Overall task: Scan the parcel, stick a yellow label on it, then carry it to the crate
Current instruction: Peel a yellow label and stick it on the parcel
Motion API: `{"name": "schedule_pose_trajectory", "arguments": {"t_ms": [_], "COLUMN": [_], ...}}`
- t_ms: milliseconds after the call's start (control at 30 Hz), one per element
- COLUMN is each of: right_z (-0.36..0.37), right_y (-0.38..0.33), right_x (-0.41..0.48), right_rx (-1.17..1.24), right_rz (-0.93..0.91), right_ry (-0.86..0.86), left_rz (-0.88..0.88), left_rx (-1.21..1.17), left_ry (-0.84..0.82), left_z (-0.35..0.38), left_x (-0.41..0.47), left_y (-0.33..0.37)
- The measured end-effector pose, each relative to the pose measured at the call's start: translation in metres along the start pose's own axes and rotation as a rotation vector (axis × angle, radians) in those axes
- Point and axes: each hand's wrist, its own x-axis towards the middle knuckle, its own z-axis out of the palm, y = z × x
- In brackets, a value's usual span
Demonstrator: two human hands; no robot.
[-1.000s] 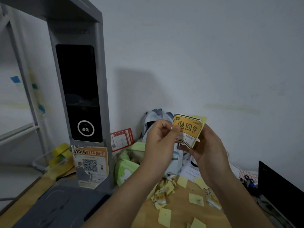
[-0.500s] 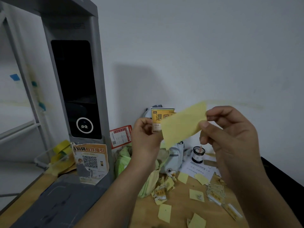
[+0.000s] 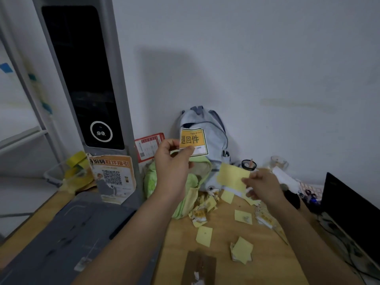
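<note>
While the left hand (image 3: 172, 161) pinches the yellow label (image 3: 192, 141) in its fingers above the counter (image 3: 222, 239), the right hand (image 3: 262, 185) grips the peeled backing paper (image 3: 232, 175) lower, well apart.

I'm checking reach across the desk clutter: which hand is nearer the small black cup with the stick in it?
Right. The right hand is just below the black cup; the left hand, holding the yellow label, is well off to its left.
</note>
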Motion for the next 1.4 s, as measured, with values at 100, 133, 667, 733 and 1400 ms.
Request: {"name": "schedule_pose_trajectory", "arguments": {"t_ms": [100, 133, 667, 733, 1400], "right_z": [0.005, 0.005, 0.035, 0.038, 0.069], "right_y": [0.068, 0.089, 0.063, 0.026, 0.022], "right_x": [0.004, 0.002, -0.012, -0.022, -0.050], "right_rx": [-0.076, -0.094, 0.414, 0.494, 0.143], "right_rz": [0.242, 0.320, 0.215, 0.076, -0.180], "right_ry": [-0.056, -0.072, 0.037, -0.064, 0.056], "left_rz": [-0.051, -0.062, -0.277, -0.298, -0.116], "left_rx": [0.001, 0.015, 0.121, 0.130, 0.442], "left_ry": [0.000, 0.005, -0.130, -0.135, -0.153], "left_z": [-0.003, -0.005, -0.016, -0.014, -0.035], "left_x": [0.000, 0.000, -0.013, -0.014, -0.012], "left_y": [-0.008, -0.011, -0.054, -0.058, -0.098]}}
